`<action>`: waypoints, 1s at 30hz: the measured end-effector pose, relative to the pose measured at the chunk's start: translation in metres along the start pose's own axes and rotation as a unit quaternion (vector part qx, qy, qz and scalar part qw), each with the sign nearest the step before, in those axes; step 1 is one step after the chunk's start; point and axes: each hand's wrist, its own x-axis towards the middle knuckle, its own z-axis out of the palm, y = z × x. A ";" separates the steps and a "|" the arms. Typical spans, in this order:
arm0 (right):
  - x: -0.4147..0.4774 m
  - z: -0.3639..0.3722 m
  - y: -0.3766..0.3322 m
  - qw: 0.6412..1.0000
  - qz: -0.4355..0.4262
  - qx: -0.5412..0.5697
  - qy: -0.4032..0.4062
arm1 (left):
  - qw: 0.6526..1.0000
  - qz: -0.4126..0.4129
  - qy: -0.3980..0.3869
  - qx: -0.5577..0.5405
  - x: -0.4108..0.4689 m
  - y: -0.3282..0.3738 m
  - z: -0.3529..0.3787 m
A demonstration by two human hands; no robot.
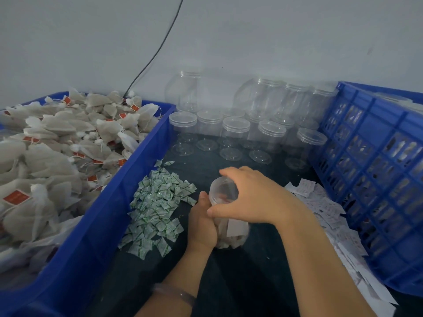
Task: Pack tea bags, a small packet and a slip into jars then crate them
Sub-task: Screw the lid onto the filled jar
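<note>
My left hand (202, 223) grips the tilted jar (235, 229) round its body and my right hand (249, 197) curls over its top, above the dark table between packets (158, 202) and slips (320, 202). Tilted like this, a loose top could spill the tea bags (229, 242) inside. Print on packets, slips and red tags (16, 197) is too small to read.

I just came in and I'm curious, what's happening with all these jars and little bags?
A person is packing a jar. The left hand grips the jar's body and the right hand curls over its top end; tea bags and a white slip show inside it. A blue bin of more tea bags sits to the left, small packets lie piled beside it, loose slips are spread on the right, and empty jars wait at the back beside a blue crate.
</note>
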 end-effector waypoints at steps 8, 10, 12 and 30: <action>-0.004 -0.020 0.002 0.995 -0.076 0.068 0.002 | 1.000 0.016 -0.007 -0.015 -0.005 0.007 0.000; -0.003 -0.015 0.002 0.996 -0.069 0.050 -0.009 | 1.000 0.013 0.000 -0.010 -0.006 0.008 0.000; -0.003 -0.011 0.003 0.997 -0.060 0.053 -0.009 | 1.000 0.006 0.004 -0.014 -0.006 0.009 0.000; -0.004 -0.012 0.000 0.998 -0.036 0.042 -0.005 | 1.000 -0.014 -0.011 -0.023 -0.001 -0.001 -0.001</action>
